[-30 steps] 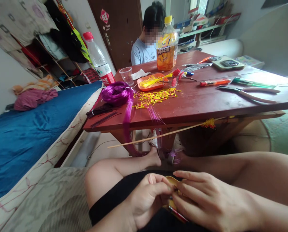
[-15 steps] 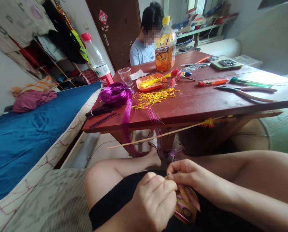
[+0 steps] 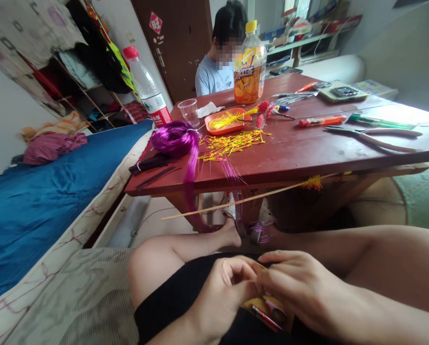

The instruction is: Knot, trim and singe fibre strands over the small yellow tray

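Note:
My left hand [image 3: 219,294] and my right hand [image 3: 306,290] meet above my lap, fingertips touching. Both are closed in a pinch; a sliver of yellow shows between them, but what they hold is mostly hidden by the fingers. Right under the hands, a yellowish dish or lid [image 3: 252,304] lies on the dark cloth of my lap. In it are what look like scissors with pinkish handle loops [image 3: 276,312] and a slim red stick-like item [image 3: 266,318], partly covered by my right hand.
On the red table [image 3: 272,163] lie purple fibre [image 3: 174,139], yellow red-tipped stems [image 3: 236,143], an orange tray [image 3: 232,129], pliers [image 3: 372,136] and bottles [image 3: 250,72]. A thin wooden stick [image 3: 236,203] juts out below the table edge. Across the table sits a person [image 3: 214,74].
My right hand has turned and come down over the left fingertips, its back now upward. The left hand has rolled so its thumb side shows. The view has shifted slightly.

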Motion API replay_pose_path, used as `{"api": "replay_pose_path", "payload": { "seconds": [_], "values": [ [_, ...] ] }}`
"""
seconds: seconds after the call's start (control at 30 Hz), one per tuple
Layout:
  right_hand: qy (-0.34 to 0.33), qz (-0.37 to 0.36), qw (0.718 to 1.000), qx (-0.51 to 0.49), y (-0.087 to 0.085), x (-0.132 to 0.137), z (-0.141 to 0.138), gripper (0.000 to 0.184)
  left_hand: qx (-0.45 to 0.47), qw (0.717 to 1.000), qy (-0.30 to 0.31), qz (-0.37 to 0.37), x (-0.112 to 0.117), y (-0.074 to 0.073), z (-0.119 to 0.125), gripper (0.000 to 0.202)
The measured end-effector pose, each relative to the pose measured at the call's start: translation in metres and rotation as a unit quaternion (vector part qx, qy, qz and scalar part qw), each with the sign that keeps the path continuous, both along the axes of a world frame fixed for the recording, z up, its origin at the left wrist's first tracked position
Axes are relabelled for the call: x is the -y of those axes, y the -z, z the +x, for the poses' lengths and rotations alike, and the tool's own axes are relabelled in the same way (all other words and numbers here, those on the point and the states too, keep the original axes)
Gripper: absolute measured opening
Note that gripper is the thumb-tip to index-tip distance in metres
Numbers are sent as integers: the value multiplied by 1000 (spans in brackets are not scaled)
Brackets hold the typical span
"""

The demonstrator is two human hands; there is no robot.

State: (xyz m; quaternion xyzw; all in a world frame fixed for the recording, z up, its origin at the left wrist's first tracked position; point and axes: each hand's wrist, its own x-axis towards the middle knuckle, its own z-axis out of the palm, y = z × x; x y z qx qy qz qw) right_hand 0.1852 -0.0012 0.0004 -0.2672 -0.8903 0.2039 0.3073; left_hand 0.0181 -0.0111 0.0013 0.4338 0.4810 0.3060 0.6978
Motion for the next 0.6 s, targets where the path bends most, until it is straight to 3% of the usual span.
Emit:
{"api": "replay_pose_path", "payload": {
  "seconds": [0.03, 0.07, 0.17, 0.23, 0.27, 0.37, 0.43, 0.47, 0.53, 0.6],
  "values": [
    [33, -108, 993, -16, 1, 0, -3, 32, -59, 992, 0, 108, 2, 1, -1, 13],
    [62, -225, 972, -39, 2, 1, -6, 28, -119, 967, -8, 227, 5, 3, -2, 13],
    [75, -525, 836, -142, 10, 0, -15, 22, -248, 816, -18, 522, 11, 10, -7, 16],
    [46, -631, 749, -199, 15, -3, -18, 30, -280, 726, 26, 628, 11, 14, -10, 18],
    [33, -659, 720, -213, 18, -4, -18, 33, -286, 691, 54, 662, 11, 16, -12, 18],
    [19, -695, 682, -226, 20, -8, -17, 28, -296, 620, 115, 717, 6, 17, -17, 16],
    [26, -696, 682, -224, 18, -8, -15, 24, -305, 613, 133, 717, 3, 16, -19, 17],
    [36, -679, 700, -217, 16, -8, -14, 20, -307, 625, 133, 705, 2, 16, -19, 17],
    [74, -592, 784, -171, 10, -6, -13, 10, -318, 664, 118, 667, 1, 14, -19, 17],
    [123, -443, 885, -70, 6, -3, -13, 14, -339, 693, 94, 630, 3, 12, -16, 16]
  ]
}}
